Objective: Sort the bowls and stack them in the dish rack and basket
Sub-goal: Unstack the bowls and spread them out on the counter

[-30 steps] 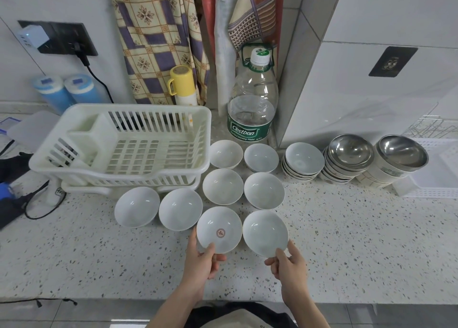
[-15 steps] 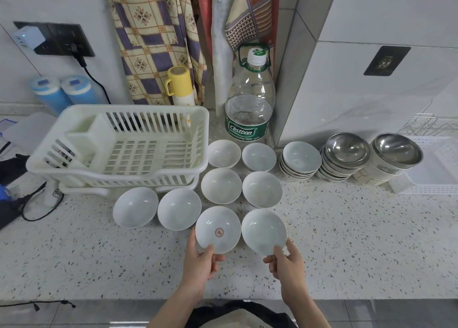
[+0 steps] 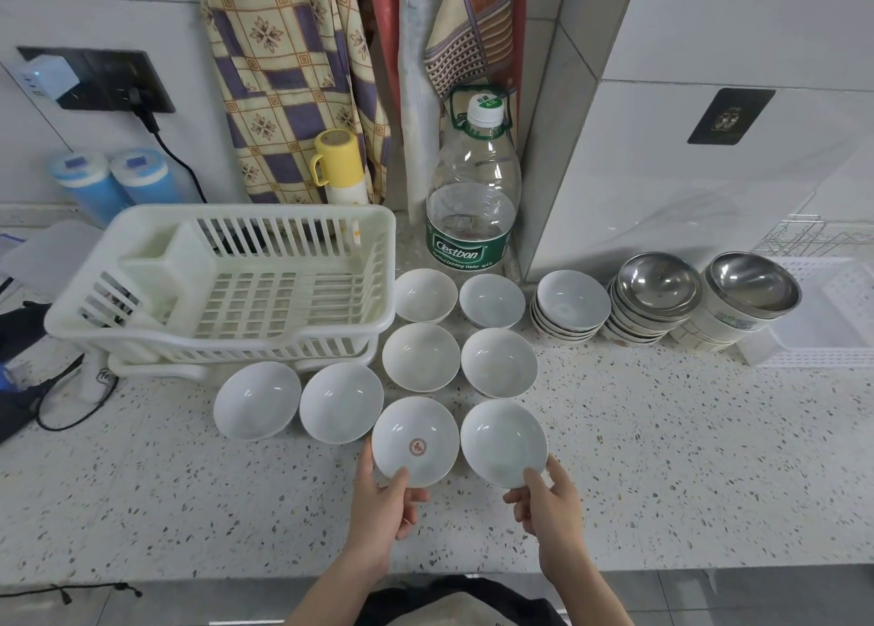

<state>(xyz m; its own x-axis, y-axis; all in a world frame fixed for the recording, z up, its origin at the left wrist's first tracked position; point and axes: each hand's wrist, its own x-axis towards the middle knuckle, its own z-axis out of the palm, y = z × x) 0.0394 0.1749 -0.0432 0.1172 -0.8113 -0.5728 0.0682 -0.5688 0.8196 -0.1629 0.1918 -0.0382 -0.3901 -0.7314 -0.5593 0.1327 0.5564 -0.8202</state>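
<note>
White bowls are being held at the front of the desk, one in each grip. The left hand (image 3: 385, 507) pinches the near rim of the bowl with the red mark (image 3: 415, 442), thumb on the inside and fingers under the edge. The right hand (image 3: 551, 507) pinches the near rim of the plain bowl (image 3: 502, 442) the same way. Both bowls are touching or almost touching each other, and it cannot be told if they are lifted off the speckled desk (image 3: 686, 460) or resting on it. Just to the left, two more white bowls (image 3: 302, 401) are set side by side. Behind the held pair, four smaller white bowls (image 3: 461, 332) are laid out in two rows. Farther right, a stack of white bowls (image 3: 570, 306) is seen, then two stacks topped with shiny metal bowls (image 3: 704, 289). The cream dish rack (image 3: 236, 289) at the back left has no bowls in it. The white basket (image 3: 827, 322) at the far right looks to have no bowls in it either, though part of it is cut off. So the job seems to be only at its start: nothing has been put away yet, and all the loose bowls and the stacks are left to be sorted and stacked.
</note>
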